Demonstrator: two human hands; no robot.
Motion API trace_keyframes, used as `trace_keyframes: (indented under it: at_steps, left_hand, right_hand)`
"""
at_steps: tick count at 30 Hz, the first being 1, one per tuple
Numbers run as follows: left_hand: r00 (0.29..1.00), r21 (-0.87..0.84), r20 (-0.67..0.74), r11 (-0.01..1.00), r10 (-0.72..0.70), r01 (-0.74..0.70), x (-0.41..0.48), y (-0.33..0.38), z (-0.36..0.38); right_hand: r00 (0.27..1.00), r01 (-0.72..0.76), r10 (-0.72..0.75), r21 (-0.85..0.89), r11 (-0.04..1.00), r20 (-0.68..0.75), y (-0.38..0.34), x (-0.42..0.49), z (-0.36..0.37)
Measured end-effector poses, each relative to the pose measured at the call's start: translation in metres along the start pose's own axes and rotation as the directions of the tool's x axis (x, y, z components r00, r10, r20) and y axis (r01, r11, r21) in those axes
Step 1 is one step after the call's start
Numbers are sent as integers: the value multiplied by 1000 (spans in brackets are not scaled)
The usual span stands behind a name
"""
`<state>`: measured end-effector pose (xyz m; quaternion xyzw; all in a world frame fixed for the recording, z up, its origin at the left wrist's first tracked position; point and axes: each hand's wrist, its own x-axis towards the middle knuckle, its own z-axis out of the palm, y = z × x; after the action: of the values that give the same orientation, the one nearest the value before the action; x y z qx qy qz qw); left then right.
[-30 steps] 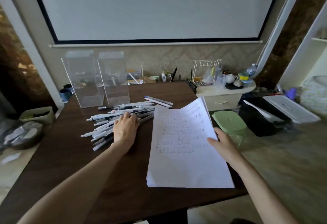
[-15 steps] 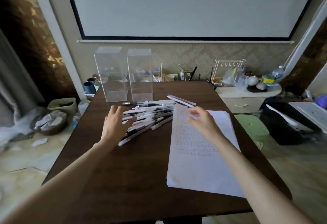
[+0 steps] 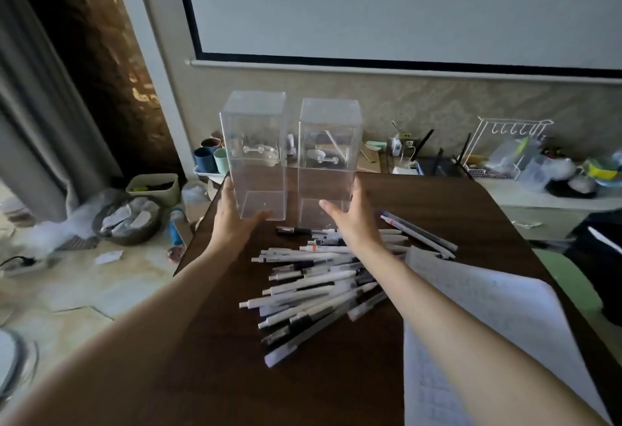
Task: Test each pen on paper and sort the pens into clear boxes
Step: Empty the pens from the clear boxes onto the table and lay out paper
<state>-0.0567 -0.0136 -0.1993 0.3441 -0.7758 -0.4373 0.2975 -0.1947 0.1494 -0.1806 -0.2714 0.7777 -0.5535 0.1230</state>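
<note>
Two tall clear boxes stand side by side at the far edge of the dark wooden table [image 3: 424, 197], both holding nothing. My left hand [image 3: 232, 220] grips the lower left corner of the left clear box [image 3: 255, 143], fingers on its side and thumb across its front. In the same way my right hand [image 3: 350, 220] grips the lower right corner of the right clear box [image 3: 330, 143]. A heap of several white and black pens [image 3: 313, 291] lies under my forearms. The stack of paper [image 3: 488, 324] with small scribbles lies at the right.
Two more pens [image 3: 417, 234] lie apart at the right of the heap. A low white cabinet [image 3: 545, 203] crowded with a wire rack and bottles stands behind the table at the right. Cups [image 3: 208, 156], a bin and baskets sit on the floor at the left.
Both hands left the pens and the paper and reached forward to the two clear boxes, which they now grip. The view swung left and closer to the boxes.
</note>
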Motion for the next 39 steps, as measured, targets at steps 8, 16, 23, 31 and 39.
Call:
trace_keyframes:
  at_steps: [8, 16, 23, 31, 39]
  left_hand:
    - [1000, -40, -8, 999, 14, -14, 55, -9, 24]
    - [1000, 85, -22, 996, 14, -12, 57, -6, 26]
    - [899, 12, 362, 962, 249, -271, -74, 33, -6]
    - [689, 460, 672, 577, 271, -675, -121, 19, 20]
    - [711, 535, 651, 505, 264, -677, -60, 16, 37]
  right_hand:
    - [999, 37, -37, -18, 999, 9, 5, 55, 21]
    - [983, -2, 6, -26, 1000, 181, 4, 59, -1]
    - [869, 193, -65, -214, 958, 491, 4, -19, -84]
    - [698, 612, 69, -645, 458, 712, 37, -61, -107]
    - [771, 535, 68, -701, 471, 634, 38, -26, -81]
